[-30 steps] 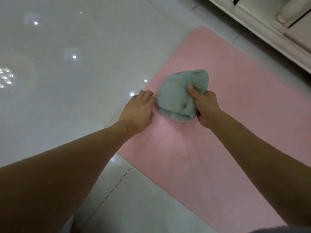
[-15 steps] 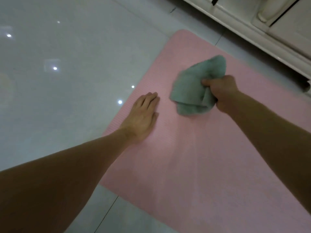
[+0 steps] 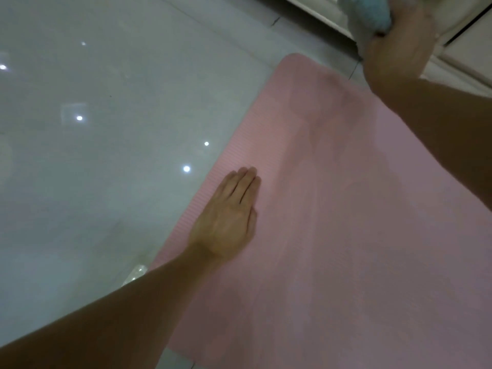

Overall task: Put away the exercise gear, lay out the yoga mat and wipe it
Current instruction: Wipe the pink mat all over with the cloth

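A pink yoga mat [image 3: 346,209] lies flat on the glossy tiled floor, running from the lower right towards the upper middle. My left hand [image 3: 229,217] rests flat on the mat near its left edge, fingers straight and together. My right hand [image 3: 394,41] is lifted to the top right corner of the view, above the mat's far end. It grips a blue-green cloth [image 3: 367,14], which is cut off by the frame's top edge. Darker damp patches show on the mat's surface.
Pale shiny floor tiles [image 3: 106,129] with light reflections fill the left half. A white piece of furniture with a moulded base [image 3: 458,62] stands along the top right, just past the mat's far end.
My right hand has swept the cloth from beside my left hand up and away to the far end of the mat and lifted it. My left hand has stayed pressed on the mat.
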Available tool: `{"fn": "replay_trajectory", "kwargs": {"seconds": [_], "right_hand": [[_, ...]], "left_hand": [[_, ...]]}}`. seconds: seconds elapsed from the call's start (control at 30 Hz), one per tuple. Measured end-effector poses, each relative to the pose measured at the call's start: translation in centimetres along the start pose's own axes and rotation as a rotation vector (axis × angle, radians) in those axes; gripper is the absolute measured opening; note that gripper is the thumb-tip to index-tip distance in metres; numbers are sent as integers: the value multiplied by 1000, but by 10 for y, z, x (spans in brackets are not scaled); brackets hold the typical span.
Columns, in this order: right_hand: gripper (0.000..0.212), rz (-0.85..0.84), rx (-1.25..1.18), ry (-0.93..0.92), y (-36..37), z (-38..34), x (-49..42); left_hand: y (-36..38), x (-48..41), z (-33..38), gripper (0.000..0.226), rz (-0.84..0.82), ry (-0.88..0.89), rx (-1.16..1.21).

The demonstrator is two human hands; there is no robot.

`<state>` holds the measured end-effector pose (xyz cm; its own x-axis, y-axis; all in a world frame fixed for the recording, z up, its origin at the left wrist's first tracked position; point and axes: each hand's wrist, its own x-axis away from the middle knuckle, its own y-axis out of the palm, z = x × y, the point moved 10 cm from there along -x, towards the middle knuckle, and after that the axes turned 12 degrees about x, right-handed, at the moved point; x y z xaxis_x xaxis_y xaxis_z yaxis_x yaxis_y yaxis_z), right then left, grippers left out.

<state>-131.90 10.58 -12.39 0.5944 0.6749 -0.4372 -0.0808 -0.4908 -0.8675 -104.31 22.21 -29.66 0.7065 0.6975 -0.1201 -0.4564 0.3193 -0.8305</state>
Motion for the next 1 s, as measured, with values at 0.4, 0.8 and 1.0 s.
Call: {"fn": "replay_trajectory", "kwargs": {"seconds": [0.4, 0.8, 1.0], "right_hand": [[56, -668, 368, -231, 149, 24, 70], [66, -552, 108, -480, 72, -22, 208], [62, -443, -82, -182, 43, 12, 136]], "left_hand": [[-1, 0, -2, 52, 26, 24, -12], [-2, 1, 0, 52, 33, -1, -37], [-2, 3, 1, 53, 17, -9, -45]]}}
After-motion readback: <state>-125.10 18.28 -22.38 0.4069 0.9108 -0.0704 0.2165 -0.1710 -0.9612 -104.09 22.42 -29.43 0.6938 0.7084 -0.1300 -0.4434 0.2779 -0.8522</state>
